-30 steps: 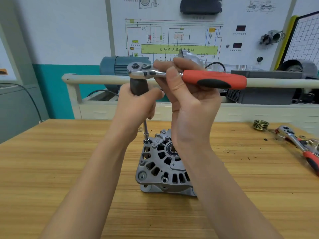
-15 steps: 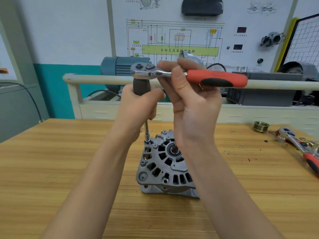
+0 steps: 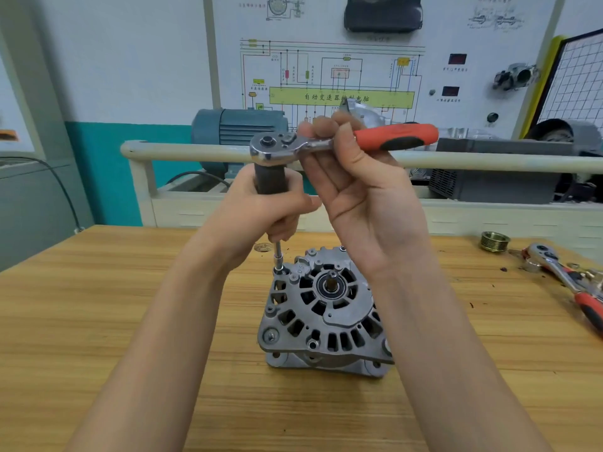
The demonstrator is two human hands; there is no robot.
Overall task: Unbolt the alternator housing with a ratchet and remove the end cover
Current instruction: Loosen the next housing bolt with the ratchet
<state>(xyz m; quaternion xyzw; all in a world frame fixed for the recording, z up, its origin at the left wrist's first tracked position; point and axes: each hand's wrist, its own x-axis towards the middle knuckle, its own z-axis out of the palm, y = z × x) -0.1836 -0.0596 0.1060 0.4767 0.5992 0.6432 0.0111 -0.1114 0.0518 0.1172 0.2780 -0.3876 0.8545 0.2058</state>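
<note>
A grey alternator point(image 3: 323, 314) stands on the wooden table point(image 3: 98, 321) with its slotted end cover and shaft facing up. A thin extension with a small socket point(image 3: 278, 259) reaches down to a bolt at the cover's upper left corner. My left hand point(image 3: 261, 213) grips the dark handle of that extension. On top of it sits a ratchet point(image 3: 339, 141) with a chrome head and a red-and-black handle pointing right. My right hand point(image 3: 362, 197) holds the ratchet's neck between fingers and thumb, palm towards me.
A second red-handled ratchet point(image 3: 567, 285) and a brass-coloured pulley point(image 3: 494, 241) lie at the table's right. Behind the table runs a cream rail point(image 3: 182, 150), with a blue motor point(image 3: 238, 128), a wiring-diagram board and a dark box beyond.
The ratchet handle has swung a little away from me, so it looks shorter. My right hand has opened its palm more towards me. The left hand stays put on the extension handle.
</note>
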